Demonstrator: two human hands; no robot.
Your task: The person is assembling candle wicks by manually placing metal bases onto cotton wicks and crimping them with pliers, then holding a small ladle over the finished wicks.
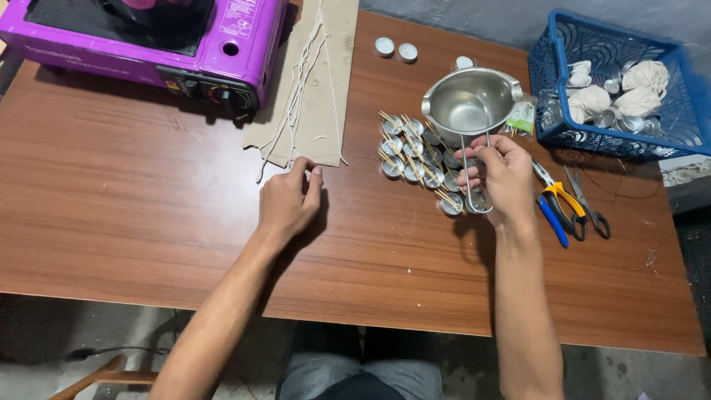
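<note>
Brown wood-grain counter (148, 222) fills the view, its near edge just above the person's knees, with a wide bare stretch on the left half.

Taking the metal pot (471, 102) as landmark: nearest the viewer, the right hand (503, 178) comes up from below the pot and closes its grip round the pot's wire loop handle (474, 174), fingers curled over the wire, so the bowl is carried out ahead of the hand. The bowl looks empty and sits level, above the far end of a cluster of small round tins (415, 159). Thin wooden sticks (392, 122) lie across the tin rims, seemingly to keep a wick centred in each.

Left of the pot, the left hand (290, 201) rests on the counter, its grip loosely curled and holding nothing that I can see, fingertips at the near corner of a cardboard sheet (318, 81) where pale wick strings (300, 89) lie stretched out straight.

Right of the pot, pliers (557, 201) and scissors (589, 207) lie flat near the wrist, leaving little room on that side. Beyond them a blue basket (615, 81) with string balls and spare cups sits at the counter's right edge.

Farther left of the pot, a purple camp stove (148, 37) occupies the far corner. Just behind the pot, a few loose tins (395, 49) sit apart.
</note>
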